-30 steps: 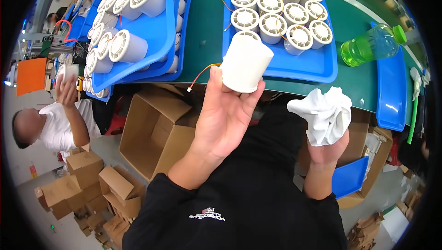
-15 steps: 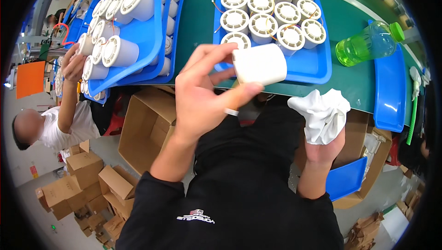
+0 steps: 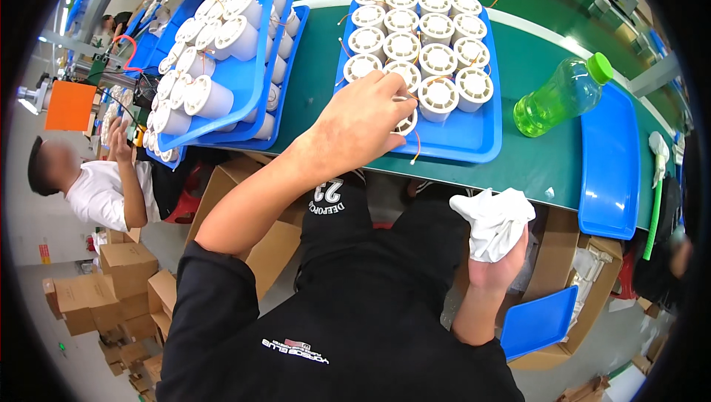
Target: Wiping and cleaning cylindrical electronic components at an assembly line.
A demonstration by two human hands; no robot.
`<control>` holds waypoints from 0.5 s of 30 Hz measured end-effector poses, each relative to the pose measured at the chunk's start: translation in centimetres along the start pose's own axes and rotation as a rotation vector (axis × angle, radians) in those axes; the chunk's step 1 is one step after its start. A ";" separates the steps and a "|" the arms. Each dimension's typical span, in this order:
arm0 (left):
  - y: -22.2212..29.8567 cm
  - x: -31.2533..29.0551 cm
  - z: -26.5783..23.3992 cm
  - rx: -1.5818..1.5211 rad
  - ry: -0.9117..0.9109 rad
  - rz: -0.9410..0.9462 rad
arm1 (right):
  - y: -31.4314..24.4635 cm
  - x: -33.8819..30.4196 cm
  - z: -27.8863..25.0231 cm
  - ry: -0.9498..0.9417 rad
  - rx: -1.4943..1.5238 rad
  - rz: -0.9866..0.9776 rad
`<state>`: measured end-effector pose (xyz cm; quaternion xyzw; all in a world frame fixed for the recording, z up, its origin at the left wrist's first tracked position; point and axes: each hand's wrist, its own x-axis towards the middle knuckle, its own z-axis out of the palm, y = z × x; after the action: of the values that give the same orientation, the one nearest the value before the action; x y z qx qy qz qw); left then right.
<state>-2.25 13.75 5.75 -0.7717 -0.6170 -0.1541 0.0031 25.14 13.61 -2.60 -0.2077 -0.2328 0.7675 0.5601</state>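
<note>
A clear bottle (image 3: 559, 102) with a green cap and bright green liquid is on the green table (image 3: 318, 54), just beside a long blue tray (image 3: 609, 161) at the right. Below, a smaller blue tray (image 3: 539, 322) rests tilted in an open carton (image 3: 554, 254). Far left, a person in a white shirt (image 3: 100, 198) is near an orange panel (image 3: 70, 105), with brown boxes (image 3: 81, 291) stacked lower down

a white cylinder (image 3: 406, 123) stands in the near part of the blue tray (image 3: 463, 141), its slotted top facing up, partly hidden by the left hand (image 3: 361, 119) gripping it. a thin wire (image 3: 418, 141) with a small plug hangs over the tray's near rim beside it. a crumpled white cloth (image 3: 493, 223) bunches in the right hand (image 3: 498, 270), on the person's side of the tray's near right corner.
</note>
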 end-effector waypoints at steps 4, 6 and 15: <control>0.0 -0.5 -0.1 -0.039 0.048 -0.040 | 0.1 0.1 -0.4 0.003 0.002 0.028; -0.3 -1.1 -0.6 -0.034 0.059 -0.061 | 0.7 0.4 -0.5 -0.044 0.018 0.066; -7.0 -4.8 -17.1 0.157 0.072 -0.208 | 0.7 0.4 1.6 -0.202 -0.103 0.102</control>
<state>-13.87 7.48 19.57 -0.6951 -0.7033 -0.1322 0.0696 23.52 13.55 -1.73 -0.1693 -0.3164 0.7991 0.4824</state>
